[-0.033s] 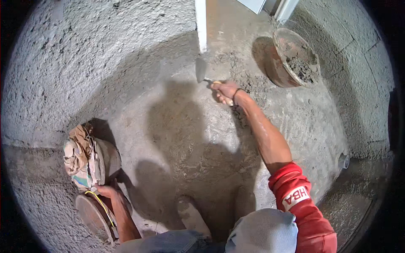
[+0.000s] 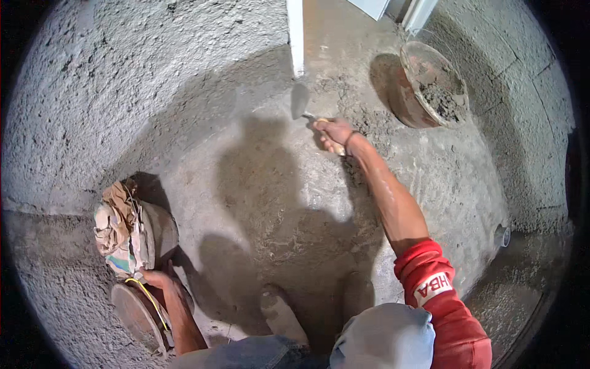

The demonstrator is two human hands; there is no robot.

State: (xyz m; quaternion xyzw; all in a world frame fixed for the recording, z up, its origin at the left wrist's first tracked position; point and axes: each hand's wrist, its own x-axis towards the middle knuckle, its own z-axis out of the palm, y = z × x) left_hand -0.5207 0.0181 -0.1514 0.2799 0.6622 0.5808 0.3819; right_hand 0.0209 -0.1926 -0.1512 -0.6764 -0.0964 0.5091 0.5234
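Red sleeve (image 2: 439, 313): bearing coloured block capitals on a white patch, facing up to the view; nearer the person than the mortar bucket (image 2: 405, 111).
Crumpled sack (image 2: 114, 234): tan and off-white, with a green and blue printed patch near its lower edge, any lettering there too creased to read; far left of the mortar bucket and closer in.
Trowel (image 2: 300, 100): out in front, to the left of the mortar bucket, well apart from it; low at the floor, contact impossible to call from above.
Blade direction: nearly straight away from the person, tip toward the foot of the white post (image 2: 295, 37), up and left of the mortar bucket.
Long axis: slanting at the handle from near right to far left, then turning at the neck to run almost straight ahead through the blade.
Right hand (image 2: 335, 134): wrapped snugly round the pale handle, butt showing below the fist; left of the mortar bucket.
Left hand (image 2: 157, 278): at the lower edge of the crumpled sack, beside a yellow cord (image 2: 150, 298), far left of the mortar bucket; fingers partly hidden, cannot tell whether gripping or just resting.
Loose mortar (image 2: 362, 114): strewn between trowel and mortar bucket, with more heaped inside the latter.
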